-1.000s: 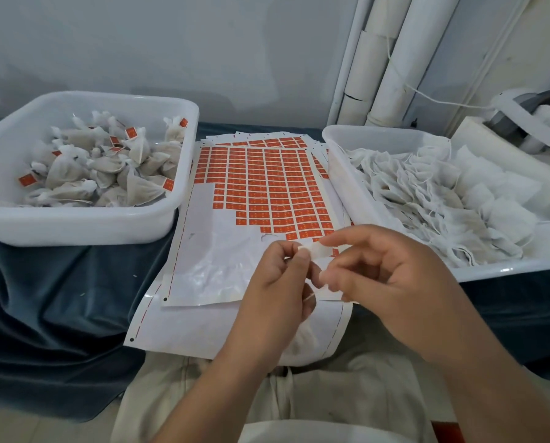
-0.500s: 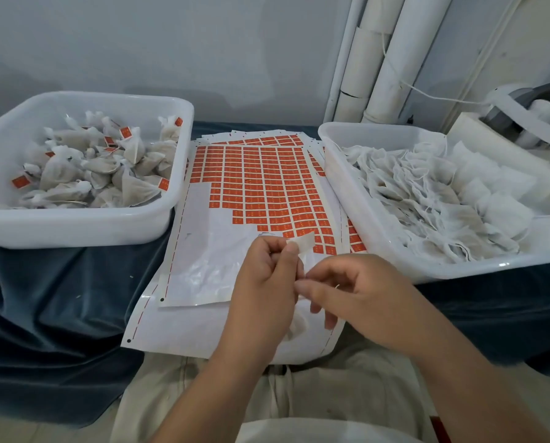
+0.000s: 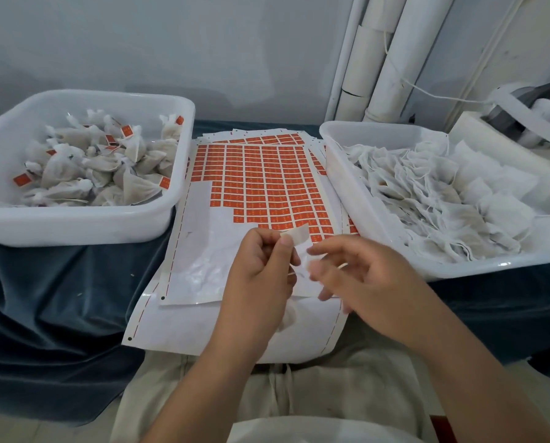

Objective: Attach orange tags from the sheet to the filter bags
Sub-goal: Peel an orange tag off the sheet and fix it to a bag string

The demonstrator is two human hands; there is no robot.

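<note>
A sheet of orange tags lies on the cloth between two white tubs, its near part stripped bare. My left hand pinches a small white filter bag between thumb and fingers above the sheet's near end. Just right of the bag, my right hand is blurred, with its fingers loosely stretched toward the bag and nothing seen held. The left tub holds filled bags with orange tags. Untagged white filter bags with strings fill the right tub.
More backing sheets lie under the tag sheet and hang over the table's near edge onto my lap. A dark blue cloth covers the table. White pipes stand at the back and a white device sits far right.
My right hand's pinch has loosened and its fingers have spread beside the bag. My left hand keeps hold of the filter bag in about the same place.
</note>
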